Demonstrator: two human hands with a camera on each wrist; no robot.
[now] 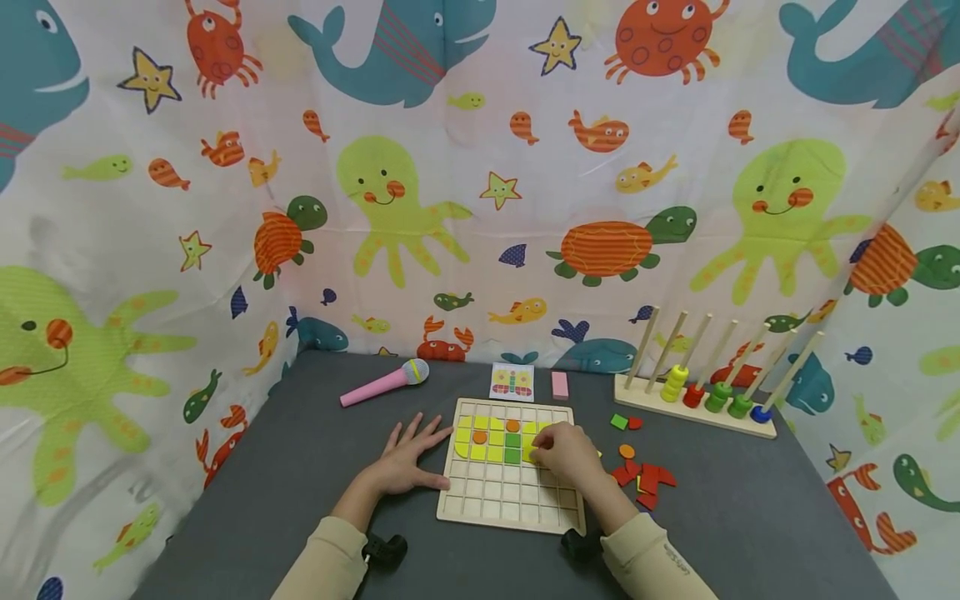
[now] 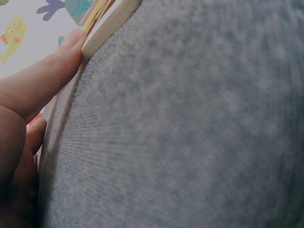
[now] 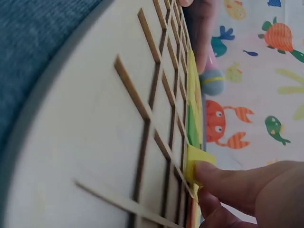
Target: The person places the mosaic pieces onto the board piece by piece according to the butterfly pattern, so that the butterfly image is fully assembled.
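Observation:
A wooden grid board [image 1: 491,507] lies on the dark table, its upper rows holding yellow, green and orange tiles. My left hand [image 1: 401,461] lies spread at the board's left side; in the left wrist view its thumb [image 2: 52,66] touches the board's edge. Over the right part of the tiled rows is my right hand [image 1: 570,454]. Its thumb and fingers pinch a yellow tile [image 3: 202,156], tilted up against the grid beside a green tile [image 3: 192,127]. From the head camera, the right hand hides some cells beneath it.
Right of the board lie loose red pieces [image 1: 649,477], an orange disc [image 1: 626,451] and a green square [image 1: 618,422]. Behind it are a pattern card [image 1: 512,382], a pink block [image 1: 559,385] and a toy microphone [image 1: 382,385]. A peg stand with rings [image 1: 693,407] stands back right.

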